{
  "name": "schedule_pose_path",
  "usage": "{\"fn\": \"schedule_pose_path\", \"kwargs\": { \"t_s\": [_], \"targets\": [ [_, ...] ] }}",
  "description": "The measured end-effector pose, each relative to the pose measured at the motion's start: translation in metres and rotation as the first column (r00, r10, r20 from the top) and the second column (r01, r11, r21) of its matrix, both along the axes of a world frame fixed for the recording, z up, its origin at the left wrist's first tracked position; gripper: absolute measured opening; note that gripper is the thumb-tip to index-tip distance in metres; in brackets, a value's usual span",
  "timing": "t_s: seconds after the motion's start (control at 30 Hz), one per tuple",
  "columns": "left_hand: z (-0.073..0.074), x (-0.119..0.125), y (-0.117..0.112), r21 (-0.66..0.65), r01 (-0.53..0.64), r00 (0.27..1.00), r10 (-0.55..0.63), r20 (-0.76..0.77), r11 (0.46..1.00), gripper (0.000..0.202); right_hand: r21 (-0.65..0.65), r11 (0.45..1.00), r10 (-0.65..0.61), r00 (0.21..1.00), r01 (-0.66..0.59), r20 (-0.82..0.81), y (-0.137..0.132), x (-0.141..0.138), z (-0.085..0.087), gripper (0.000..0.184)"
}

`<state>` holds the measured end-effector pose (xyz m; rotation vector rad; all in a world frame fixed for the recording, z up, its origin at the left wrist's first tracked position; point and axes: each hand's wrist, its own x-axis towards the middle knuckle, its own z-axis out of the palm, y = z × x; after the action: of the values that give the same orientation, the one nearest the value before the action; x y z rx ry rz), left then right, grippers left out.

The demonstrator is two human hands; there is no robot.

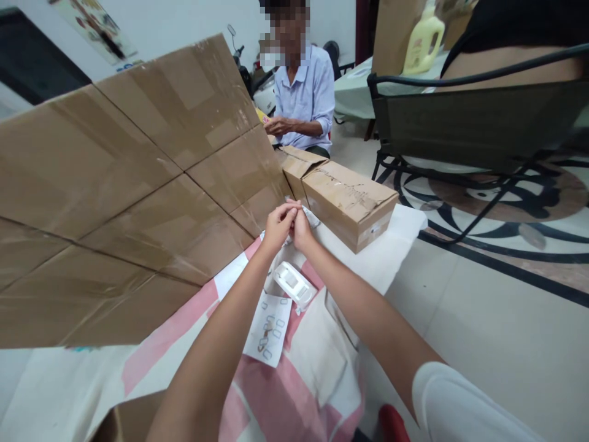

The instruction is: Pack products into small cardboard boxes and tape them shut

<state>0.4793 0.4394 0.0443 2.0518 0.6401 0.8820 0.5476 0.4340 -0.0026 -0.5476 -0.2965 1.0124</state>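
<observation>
My left hand (278,222) and my right hand (301,228) meet just in front of the stacked cartons, fingers closed and pressed together. Whatever sits between the fingertips is hidden or too small to name. A crumpled white piece (311,216) shows just beyond my right hand. Below the wrists, between my forearms, lies a white plastic case (295,285) with a rectangular recess. Beside it rests a white paper sheet (268,331) printed with small rounded outlines and a brownish mark. Both lie on a pink and white cloth (294,368).
Stacked taped cartons (151,184) form a wall on the left. A long cardboard box (350,196) stands ahead to the right. Opposite sits a person in a light blue shirt (306,98), hands on something yellow. At right, a dark folding chair (460,129) holds another person.
</observation>
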Motion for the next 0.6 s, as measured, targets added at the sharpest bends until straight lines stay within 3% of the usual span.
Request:
{"fn": "schedule_pose_path", "kwargs": {
  "t_s": [0.13, 0.27, 0.6],
  "targets": [
    [0.0, 0.0, -0.001, 0.004, -0.081, 0.997, 0.08, 0.021, 0.997, 0.025, 0.008, 0.994, 0.11, 0.992, -0.11, -0.065, -0.009, -0.003, 0.012, 0.047],
    [0.004, -0.002, -0.005, -0.005, -0.035, 0.998, 0.035, -0.052, 0.999, 0.015, 0.067, 0.972, 0.231, 0.962, -0.224, -0.143, -0.024, 0.001, 0.022, 0.059],
    [0.006, -0.005, -0.001, -0.084, 0.014, 0.988, -0.026, -0.153, 0.996, 0.02, 0.035, 0.972, 0.235, 0.959, -0.233, -0.16, -0.031, 0.012, 0.027, 0.064]
  ]
}}
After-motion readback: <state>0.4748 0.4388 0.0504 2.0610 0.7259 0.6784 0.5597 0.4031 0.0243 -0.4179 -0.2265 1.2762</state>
